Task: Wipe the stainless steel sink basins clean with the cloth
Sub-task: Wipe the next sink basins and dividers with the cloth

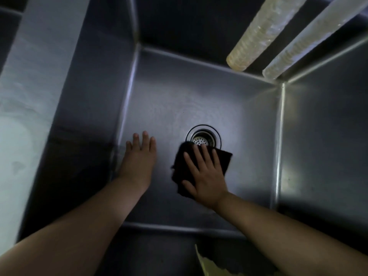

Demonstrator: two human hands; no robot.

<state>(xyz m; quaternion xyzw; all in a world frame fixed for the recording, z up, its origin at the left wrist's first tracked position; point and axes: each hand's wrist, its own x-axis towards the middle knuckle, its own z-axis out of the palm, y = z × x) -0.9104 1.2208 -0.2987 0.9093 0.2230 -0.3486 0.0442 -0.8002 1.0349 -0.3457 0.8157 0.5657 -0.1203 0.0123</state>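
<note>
Best done with right hand [205,176] kept flat, fingers spread, pressing the dark cloth [201,168] on the basin floor [179,108] just short of the drain strainer [203,138], sweeping overlapping strokes around it, left hand [139,160] open, bracing beside.

I looked down into a steel basin [199,92]. On its floor lay a dark cloth [225,158], touching the drain [203,137], with my hands flat there.
</note>
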